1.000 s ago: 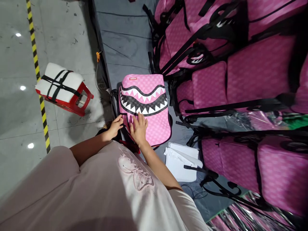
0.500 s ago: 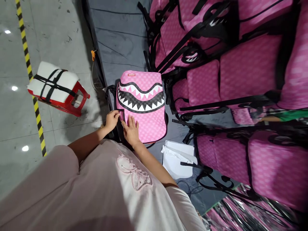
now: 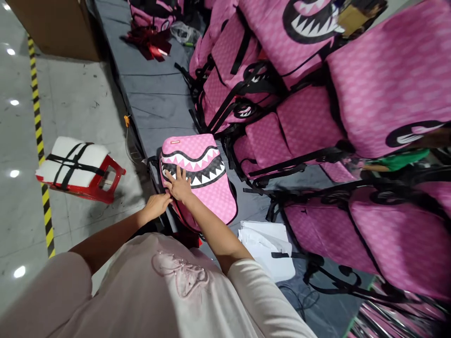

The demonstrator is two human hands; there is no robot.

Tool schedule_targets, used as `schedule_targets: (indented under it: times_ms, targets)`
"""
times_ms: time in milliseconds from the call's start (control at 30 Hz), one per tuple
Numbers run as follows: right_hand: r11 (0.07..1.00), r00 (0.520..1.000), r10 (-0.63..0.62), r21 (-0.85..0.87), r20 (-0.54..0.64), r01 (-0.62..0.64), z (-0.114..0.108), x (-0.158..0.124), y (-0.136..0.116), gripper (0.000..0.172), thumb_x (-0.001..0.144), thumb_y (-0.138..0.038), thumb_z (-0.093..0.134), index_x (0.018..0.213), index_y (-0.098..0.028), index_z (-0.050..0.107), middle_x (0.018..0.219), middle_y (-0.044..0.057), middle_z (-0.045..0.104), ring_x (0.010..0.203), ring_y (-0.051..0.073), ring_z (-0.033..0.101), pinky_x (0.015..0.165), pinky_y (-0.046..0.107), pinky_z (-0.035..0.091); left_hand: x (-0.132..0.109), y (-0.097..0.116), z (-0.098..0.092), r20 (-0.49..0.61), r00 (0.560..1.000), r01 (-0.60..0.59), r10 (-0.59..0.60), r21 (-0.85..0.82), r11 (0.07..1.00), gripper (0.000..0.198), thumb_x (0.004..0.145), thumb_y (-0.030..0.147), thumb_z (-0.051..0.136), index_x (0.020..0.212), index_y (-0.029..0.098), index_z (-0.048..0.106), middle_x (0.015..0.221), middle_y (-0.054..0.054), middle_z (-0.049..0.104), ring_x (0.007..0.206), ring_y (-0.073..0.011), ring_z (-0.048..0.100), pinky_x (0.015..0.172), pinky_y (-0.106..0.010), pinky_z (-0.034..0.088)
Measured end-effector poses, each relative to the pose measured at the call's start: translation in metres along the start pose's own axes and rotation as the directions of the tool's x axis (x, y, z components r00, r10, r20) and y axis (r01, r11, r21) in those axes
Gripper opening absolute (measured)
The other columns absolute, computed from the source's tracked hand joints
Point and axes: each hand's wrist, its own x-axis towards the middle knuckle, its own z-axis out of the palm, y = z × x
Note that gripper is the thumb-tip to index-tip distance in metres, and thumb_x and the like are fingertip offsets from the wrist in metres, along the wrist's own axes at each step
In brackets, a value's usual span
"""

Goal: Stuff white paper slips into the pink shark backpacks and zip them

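Note:
A pink checkered backpack (image 3: 211, 202) with a black-and-white shark-mouth print lies face up in front of me, its top pointing away. My right hand (image 3: 180, 187) rests on its front over the left part of the printed mouth, fingers spread. At the bag's left side edge, my left hand (image 3: 158, 207) is closed, its fingertips pinching the side of the bag close below the right hand. Exactly which part of the edge they grip is too small to make out.
The bag lies on a grey cloth-covered table (image 3: 141, 101). More pink backpacks (image 3: 310, 122) crowd the right side, with a green sleeve (image 3: 405, 160) among them. White sheets (image 3: 266, 239) lie near the bag. On the floor stands a red stool (image 3: 114, 180) with a strapped white pad.
My right hand has moved up from the bag's lower front onto the printed mouth, fingers spreading. My left hand stays at the side edge. The view has shifted, showing more of the table's far end.

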Motion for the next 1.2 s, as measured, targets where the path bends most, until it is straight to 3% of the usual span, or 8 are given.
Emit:
schedule_targets:
  times_ms: [133,367,567,667,733,833,1000,1200]
  targets:
    - [0.998,0.995,0.052,0.016,0.089,-0.054,-0.009,0.024,0.006,0.064,0.107,-0.049,0.040,0.166,-0.039,0.018,0.176,0.005,-0.005,0.160,0.041,0.001,0.118,0.073,0.023,0.000,0.006,-0.007,0.070,0.995,-0.077,0.072,0.077,0.994,0.029,0.105,0.031,0.044,0.108,0.017,0.069,0.105,-0.012,0.074,0.100,-0.0250,0.071,0.090,-0.037,0.052]
    - [0.993,0.995,0.094,0.069,-0.037,-0.091,-0.007,0.019,0.003,0.083,0.100,-0.055,0.053,0.168,-0.029,0.012,0.175,0.016,-0.003,0.160,0.041,0.005,0.117,0.073,0.023,0.021,0.011,-0.033,0.118,0.977,-0.184,0.176,0.059,0.981,0.038,0.098,0.043,0.064,0.126,0.017,0.063,0.124,-0.010,0.065,0.107,-0.0222,0.066,0.092,-0.043,0.058]
    - [0.993,0.993,0.116,0.030,-0.022,-0.115,-0.007,0.046,0.008,0.080,0.099,-0.052,0.058,0.166,-0.032,0.021,0.175,0.016,0.004,0.159,0.043,0.005,0.114,0.076,0.024,-0.027,0.060,0.017,0.317,0.869,-0.394,0.381,-0.025,0.919,0.020,0.096,0.040,0.061,0.092,0.024,0.072,0.095,-0.008,0.073,0.089,-0.0221,0.070,0.084,-0.038,0.056]
    - [0.993,0.996,0.075,0.100,-0.049,-0.070,-0.022,0.046,0.015,0.071,0.100,-0.048,0.057,0.163,-0.028,0.030,0.171,0.019,0.022,0.157,0.039,0.020,0.115,0.068,0.030,-0.036,0.078,0.036,0.332,0.861,-0.396,0.386,-0.038,0.917,0.018,0.093,0.036,0.057,0.085,0.029,0.071,0.087,-0.011,0.074,0.083,-0.0275,0.071,0.075,-0.040,0.052]
    - [0.981,0.994,0.033,0.192,-0.104,-0.013,-0.029,0.022,0.027,0.053,0.103,-0.044,0.052,0.151,-0.022,0.050,0.155,0.019,0.050,0.143,0.030,0.046,0.112,0.051,0.040,-0.036,0.080,0.040,0.326,0.878,-0.359,0.351,-0.039,0.933,0.021,0.094,0.033,0.052,0.085,0.026,0.070,0.084,-0.010,0.073,0.080,-0.0276,0.071,0.073,-0.040,0.049]
    - [0.924,0.965,0.181,0.368,-0.188,-0.102,-0.015,-0.050,0.053,0.040,0.106,-0.041,0.041,0.108,-0.016,0.072,0.106,0.014,0.075,0.100,0.022,0.068,0.089,0.033,0.049,-0.038,0.077,0.039,0.336,0.888,-0.309,0.314,-0.068,0.949,0.019,0.093,0.031,0.053,0.081,0.022,0.065,0.079,-0.006,0.071,0.075,-0.0229,0.067,0.071,-0.034,0.045]
    - [0.586,0.944,0.309,0.757,0.120,-0.288,0.059,-0.179,0.064,0.028,0.093,-0.027,0.054,0.067,-0.019,0.062,0.056,0.001,0.060,0.060,0.016,0.059,0.060,0.025,0.042,-0.043,0.077,0.047,0.385,0.881,-0.267,0.276,-0.078,0.961,0.011,0.090,0.027,0.056,0.081,0.021,0.059,0.074,-0.001,0.066,0.070,-0.0167,0.059,0.065,-0.028,0.036]
    - [0.385,0.934,0.343,0.892,0.099,-0.236,0.093,-0.193,0.045,0.026,0.091,-0.031,0.053,0.072,-0.017,0.062,0.051,-0.005,0.053,0.046,0.009,0.047,0.051,0.019,0.039,-0.042,0.090,0.059,0.402,0.879,-0.300,0.258,0.043,0.953,0.004,0.089,0.023,0.057,0.086,0.020,0.058,0.079,-0.003,0.067,0.077,-0.0188,0.063,0.067,-0.027,0.037]
